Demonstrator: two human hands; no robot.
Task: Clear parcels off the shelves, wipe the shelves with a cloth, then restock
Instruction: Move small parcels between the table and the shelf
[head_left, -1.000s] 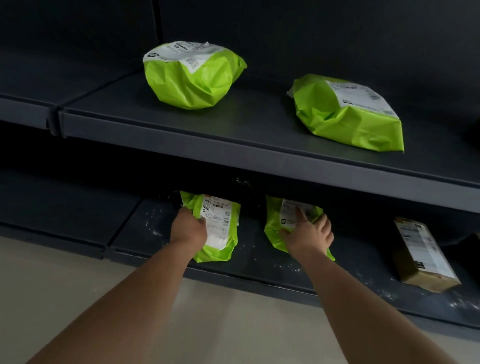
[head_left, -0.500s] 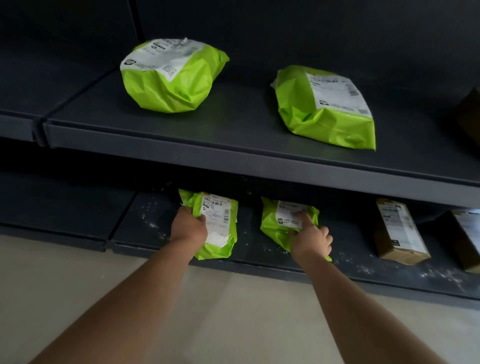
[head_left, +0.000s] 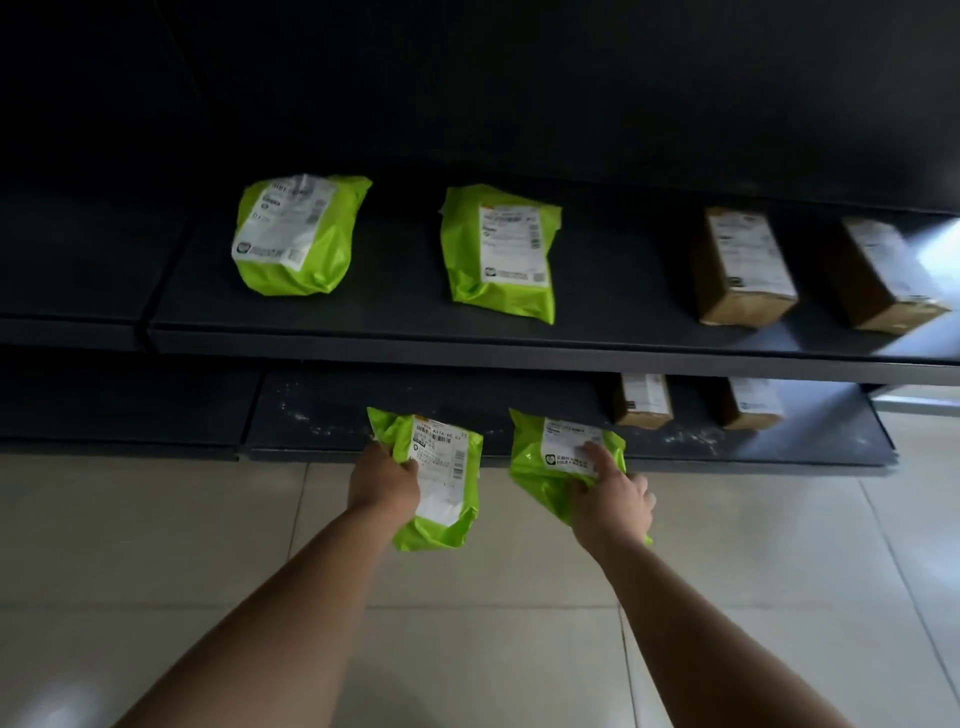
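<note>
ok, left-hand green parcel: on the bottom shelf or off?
Mostly off: left hand grips the green parcel, most of it past the bottom shelf edge, over floor. Top-corner contact: cannot tell.

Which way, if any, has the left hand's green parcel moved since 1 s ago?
Yes. The green parcel in the left hand came forward, now past the front edge of the lower shelf.

Crinkled, glossy green plastic is shown by the left held bag (head_left: 441, 527), the right held bag (head_left: 535, 483) and the two upper bags (head_left: 332, 249) (head_left: 465, 260), each faced with a matt paper label (head_left: 511, 244). Matt brown cardboard is seen on the boxes (head_left: 743, 306) at right. The shelves (head_left: 405, 312) are coated dark and matt, the lower one speckled with white dust, and the floor tiles (head_left: 467, 649) are smooth and faintly shiny.
</note>
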